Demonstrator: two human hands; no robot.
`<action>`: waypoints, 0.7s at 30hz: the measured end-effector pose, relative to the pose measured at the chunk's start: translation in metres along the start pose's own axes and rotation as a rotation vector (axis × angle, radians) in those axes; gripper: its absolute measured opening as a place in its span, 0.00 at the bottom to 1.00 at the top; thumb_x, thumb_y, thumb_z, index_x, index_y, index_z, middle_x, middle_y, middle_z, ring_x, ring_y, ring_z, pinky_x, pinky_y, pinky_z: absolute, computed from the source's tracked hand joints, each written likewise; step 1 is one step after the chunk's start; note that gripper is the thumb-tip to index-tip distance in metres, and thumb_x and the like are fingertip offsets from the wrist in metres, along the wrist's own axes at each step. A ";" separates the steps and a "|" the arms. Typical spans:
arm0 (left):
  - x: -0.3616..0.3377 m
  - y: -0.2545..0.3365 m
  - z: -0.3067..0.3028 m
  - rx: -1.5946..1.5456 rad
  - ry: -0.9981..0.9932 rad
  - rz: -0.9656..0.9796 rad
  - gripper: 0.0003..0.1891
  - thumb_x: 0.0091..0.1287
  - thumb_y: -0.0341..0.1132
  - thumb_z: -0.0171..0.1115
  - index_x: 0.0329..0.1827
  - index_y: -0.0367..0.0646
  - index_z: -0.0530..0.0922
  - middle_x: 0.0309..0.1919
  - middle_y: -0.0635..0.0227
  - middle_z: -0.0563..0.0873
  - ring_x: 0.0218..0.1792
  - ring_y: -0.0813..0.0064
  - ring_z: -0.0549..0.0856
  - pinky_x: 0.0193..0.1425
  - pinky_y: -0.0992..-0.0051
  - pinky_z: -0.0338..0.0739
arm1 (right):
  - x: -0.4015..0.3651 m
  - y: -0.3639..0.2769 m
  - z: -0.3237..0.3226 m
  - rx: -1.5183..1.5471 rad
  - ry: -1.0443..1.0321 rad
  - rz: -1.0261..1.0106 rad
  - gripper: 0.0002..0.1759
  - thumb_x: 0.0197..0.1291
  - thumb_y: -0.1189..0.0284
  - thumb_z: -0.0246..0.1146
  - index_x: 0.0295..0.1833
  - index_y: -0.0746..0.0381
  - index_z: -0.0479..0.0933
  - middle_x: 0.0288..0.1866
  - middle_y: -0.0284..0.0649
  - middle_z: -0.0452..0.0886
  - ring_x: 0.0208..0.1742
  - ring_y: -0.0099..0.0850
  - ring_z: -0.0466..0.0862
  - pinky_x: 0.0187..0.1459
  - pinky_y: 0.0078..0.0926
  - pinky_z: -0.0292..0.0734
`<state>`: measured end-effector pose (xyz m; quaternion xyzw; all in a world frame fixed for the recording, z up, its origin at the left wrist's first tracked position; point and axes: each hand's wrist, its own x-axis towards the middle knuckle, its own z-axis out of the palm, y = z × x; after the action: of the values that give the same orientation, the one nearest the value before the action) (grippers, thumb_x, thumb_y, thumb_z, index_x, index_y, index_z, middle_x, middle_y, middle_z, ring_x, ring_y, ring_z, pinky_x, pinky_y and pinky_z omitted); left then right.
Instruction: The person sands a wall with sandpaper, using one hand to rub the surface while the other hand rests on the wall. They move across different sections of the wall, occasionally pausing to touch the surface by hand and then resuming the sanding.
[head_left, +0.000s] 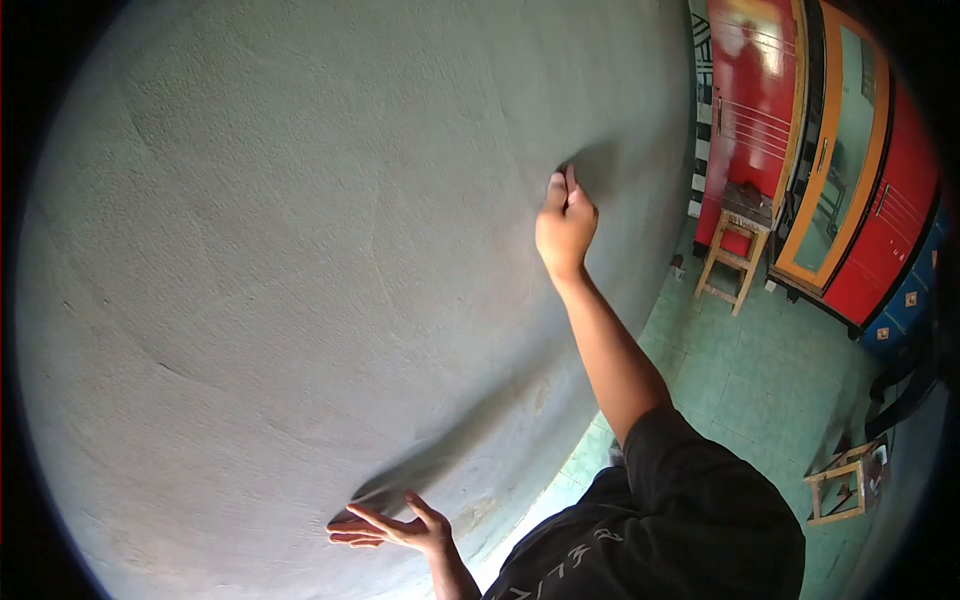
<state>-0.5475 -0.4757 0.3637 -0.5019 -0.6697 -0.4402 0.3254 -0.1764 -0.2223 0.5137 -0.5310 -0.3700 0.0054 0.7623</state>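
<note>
A grey plastered wall fills most of the view, with faint ridges and small pits on its surface. My right hand is raised against its upper right part, arm stretched out and fingers closed together at the surface. Whatever may be between those fingers is too small to make out. Lower down, my left hand is open, fingers spread, their tips at or very near the wall. Long shadows from both arms fall across the plaster.
Red and orange cabinets with a glass door stand at the right. A wooden stool with items on top is before them. Another wooden stool is at the lower right. The floor has green tiles.
</note>
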 end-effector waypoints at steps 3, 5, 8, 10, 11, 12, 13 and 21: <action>0.002 0.001 -0.002 0.060 0.000 0.031 0.47 0.76 0.66 0.52 0.89 0.48 0.50 0.87 0.41 0.35 0.86 0.38 0.30 0.81 0.30 0.25 | -0.025 -0.042 0.012 0.141 0.031 -0.604 0.13 0.69 0.70 0.66 0.29 0.60 0.77 0.24 0.42 0.78 0.26 0.39 0.80 0.30 0.41 0.74; 0.004 0.004 -0.002 0.094 0.032 0.016 0.45 0.76 0.68 0.50 0.89 0.53 0.52 0.88 0.48 0.38 0.87 0.43 0.32 0.83 0.31 0.28 | -0.029 -0.069 -0.002 0.058 -0.278 -1.003 0.14 0.67 0.71 0.66 0.27 0.56 0.76 0.25 0.39 0.79 0.28 0.41 0.81 0.32 0.42 0.75; 0.005 0.013 -0.004 0.107 0.027 -0.029 0.46 0.76 0.68 0.50 0.89 0.52 0.52 0.88 0.47 0.40 0.87 0.43 0.34 0.83 0.31 0.30 | 0.040 -0.048 0.012 0.169 -0.095 -1.085 0.19 0.68 0.68 0.68 0.23 0.56 0.72 0.22 0.37 0.77 0.24 0.38 0.78 0.31 0.41 0.74; 0.008 0.021 -0.004 0.110 0.068 -0.027 0.45 0.76 0.67 0.52 0.89 0.53 0.53 0.88 0.47 0.42 0.87 0.42 0.38 0.83 0.31 0.34 | 0.096 -0.045 0.008 0.045 -0.106 -0.252 0.21 0.70 0.66 0.68 0.22 0.56 0.71 0.19 0.37 0.75 0.22 0.38 0.77 0.30 0.40 0.73; 0.011 0.032 -0.007 0.111 0.063 -0.054 0.45 0.76 0.66 0.53 0.89 0.52 0.53 0.88 0.47 0.42 0.87 0.41 0.38 0.83 0.31 0.34 | 0.107 -0.057 0.010 0.079 -0.104 -0.274 0.22 0.70 0.66 0.68 0.22 0.56 0.71 0.18 0.37 0.74 0.21 0.38 0.76 0.29 0.40 0.73; 0.015 0.045 -0.011 0.108 0.059 -0.082 0.45 0.76 0.66 0.53 0.89 0.52 0.53 0.88 0.47 0.42 0.87 0.41 0.38 0.83 0.31 0.35 | 0.112 -0.075 0.011 0.114 -0.101 -0.298 0.22 0.70 0.66 0.68 0.22 0.55 0.71 0.16 0.37 0.73 0.20 0.38 0.75 0.28 0.40 0.72; 0.018 0.055 -0.011 0.116 0.055 -0.098 0.45 0.76 0.63 0.55 0.89 0.51 0.53 0.88 0.47 0.41 0.87 0.41 0.38 0.83 0.30 0.36 | 0.113 -0.089 0.015 0.152 -0.091 -0.322 0.22 0.70 0.66 0.68 0.23 0.55 0.71 0.15 0.37 0.71 0.19 0.38 0.74 0.28 0.40 0.72; 0.045 0.128 0.016 0.075 0.021 -0.082 0.43 0.75 0.55 0.59 0.89 0.54 0.53 0.88 0.45 0.41 0.86 0.37 0.35 0.81 0.26 0.35 | 0.251 -0.128 0.037 0.164 -0.030 -0.670 0.23 0.76 0.68 0.63 0.22 0.56 0.71 0.11 0.29 0.68 0.13 0.26 0.63 0.18 0.28 0.59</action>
<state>-0.4371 -0.4297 0.4304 -0.4568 -0.7022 -0.4330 0.3327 -0.0640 -0.1477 0.7637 -0.3167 -0.5333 -0.2077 0.7564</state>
